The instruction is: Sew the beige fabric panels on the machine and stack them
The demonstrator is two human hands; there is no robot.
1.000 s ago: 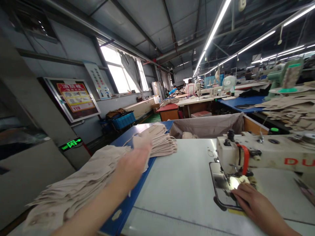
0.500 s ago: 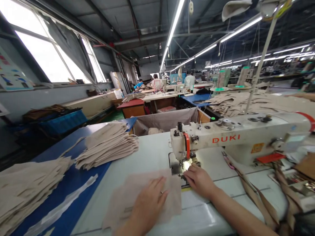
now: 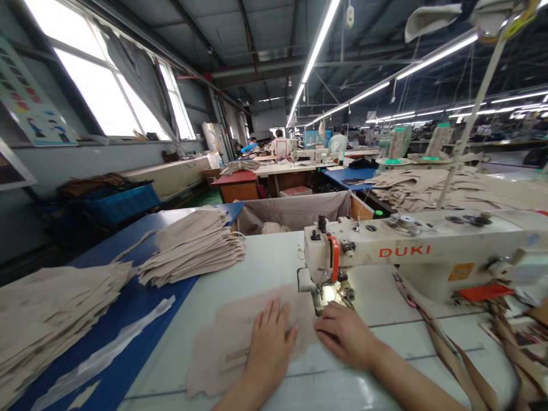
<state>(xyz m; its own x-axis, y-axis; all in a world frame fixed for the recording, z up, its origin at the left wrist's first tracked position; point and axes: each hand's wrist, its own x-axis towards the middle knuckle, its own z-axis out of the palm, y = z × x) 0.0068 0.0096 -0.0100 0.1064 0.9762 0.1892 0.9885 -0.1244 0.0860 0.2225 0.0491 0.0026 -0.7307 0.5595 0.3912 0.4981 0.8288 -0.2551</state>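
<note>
A beige fabric panel (image 3: 222,325) lies flat on the pale sewing table, its right edge by the needle area of a white sewing machine (image 3: 363,242) marked DUKI. My left hand (image 3: 272,339) rests on the panel, palm down, fingers stretched out. Just in front of the lit presser foot (image 3: 329,294), my right hand (image 3: 346,334) has its fingers bent and closed at the panel's right edge. Under my left hand, a small slot-like strip (image 3: 237,355) shows on the fabric. The right fingertips partly hide the cloth's edge.
Two stacks of cut beige pieces, one nearer (image 3: 55,319) and one farther (image 3: 192,245), sit on the blue surface at left, beside a whitish strip (image 3: 107,354). Thread snips (image 3: 405,290) and beige straps (image 3: 454,354) lie right. A cloth-lined bin (image 3: 295,211) stands behind the table.
The view has shifted slightly, so the scene sits farther right. My left hand's fingers now point more straight ahead on the panel. My right hand has drawn back a little from the needle.
</note>
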